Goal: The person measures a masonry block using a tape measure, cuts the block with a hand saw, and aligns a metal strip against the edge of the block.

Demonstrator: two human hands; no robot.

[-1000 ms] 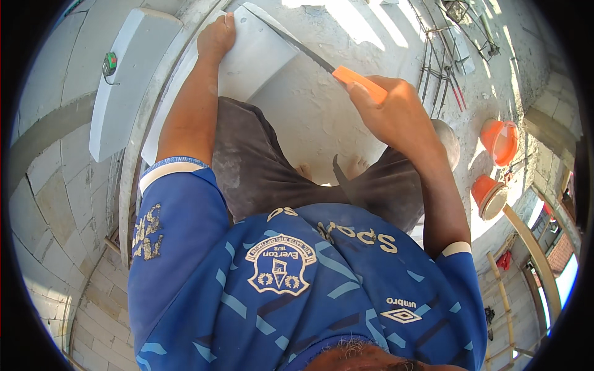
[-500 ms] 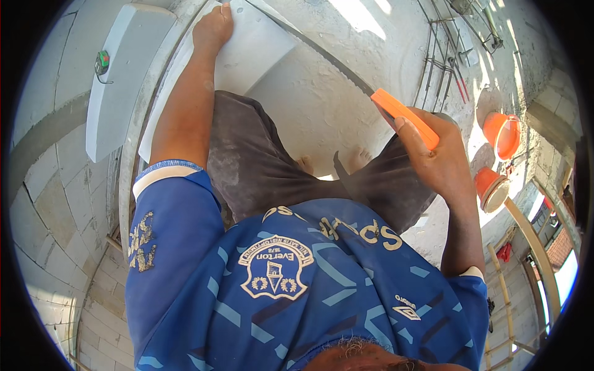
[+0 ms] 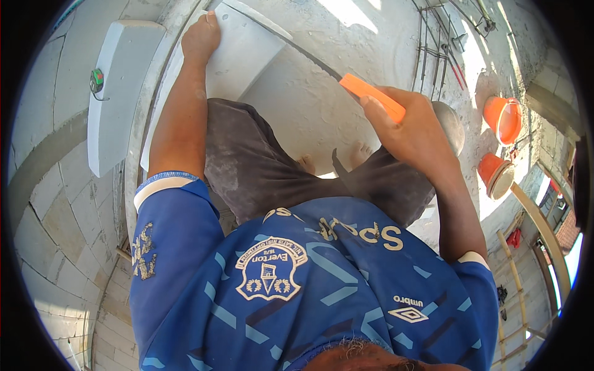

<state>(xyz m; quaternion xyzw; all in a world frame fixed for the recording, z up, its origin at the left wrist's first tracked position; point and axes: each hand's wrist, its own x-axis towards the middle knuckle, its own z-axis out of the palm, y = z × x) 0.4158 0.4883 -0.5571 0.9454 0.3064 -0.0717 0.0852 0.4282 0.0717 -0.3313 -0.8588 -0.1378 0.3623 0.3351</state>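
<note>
Orange saw handle point(image 3: 374, 98) (head view): in R hand point(image 3: 405, 120), fingers wrapped round it, thumb laid along near side.
Saw blade point(image 3: 312, 59): runs up & L from handle to the white block point(image 3: 244, 55), meeting it nr far end; narrow strip of block shows on blade's far side.
White block: in front of person, just beyond L knee, under L hand.
L hand point(image 3: 202, 38): on block's far L corner, thumb up top; other fingers mostly hidden, can't tell if gripping or just pressing.
Second block point(image 3: 127, 93): L of L forearm, pale grey, longish.
Tape measure point(image 3: 96, 81): green/black, at second block's L edge.
Buckets: two, orange; one point(image 3: 503, 120) w/ open mouth to R, other point(image 3: 495, 176) just nearer, both well R of R hand.
Steel bar frame point(image 3: 433, 52): on floor, far R.
Clothes: blue shirt point(image 3: 322, 266), dk trousers point(image 3: 260, 161), dusty.
Feet point(image 3: 360, 153): bare, between knees.
</note>
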